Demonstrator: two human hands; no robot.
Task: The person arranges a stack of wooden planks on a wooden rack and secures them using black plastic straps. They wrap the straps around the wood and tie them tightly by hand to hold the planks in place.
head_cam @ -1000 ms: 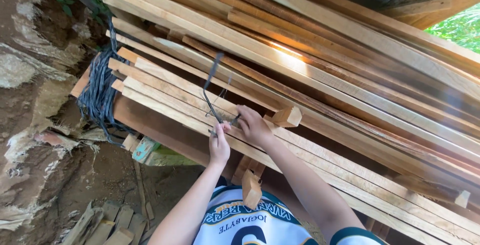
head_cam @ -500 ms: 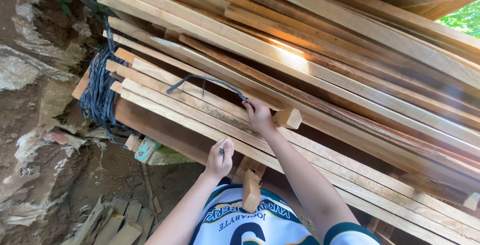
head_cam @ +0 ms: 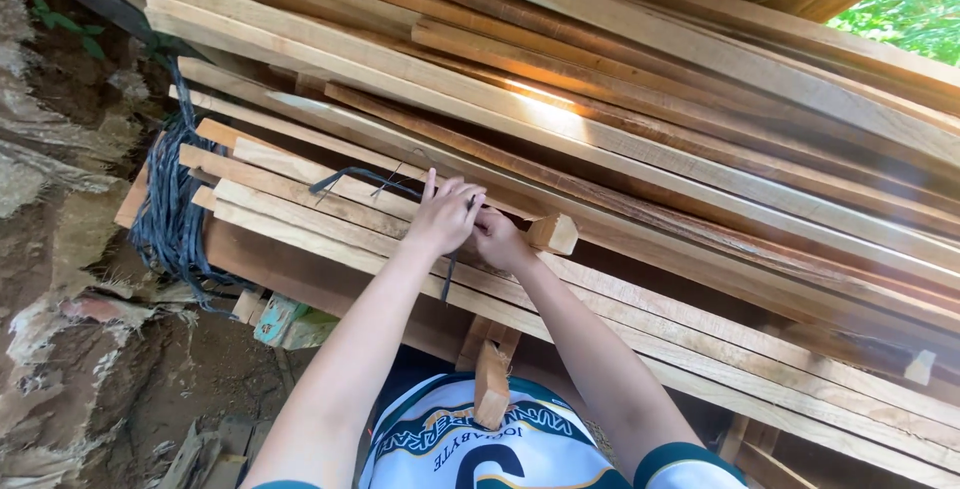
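A dark flat strap lies across the top planks of a stack of long wooden planks. Its free end points left, and another stretch hangs down below my hands. My left hand rests on the planks with the strap running between its fingers. Right beside it and touching it, my right hand is closed on the same strap. A short square wooden block end sticks out just right of my right hand.
A bundle of dark blue cord is wound around the planks' left ends. Rough earth and rock lie to the left, with wood scraps below. A short wooden post stands under the stack near my shirt. Green foliage shows at top right.
My left hand has risen from the lower planks to join my right hand on the strap. The strap, arched upward a second ago, now lies flat over the planks.
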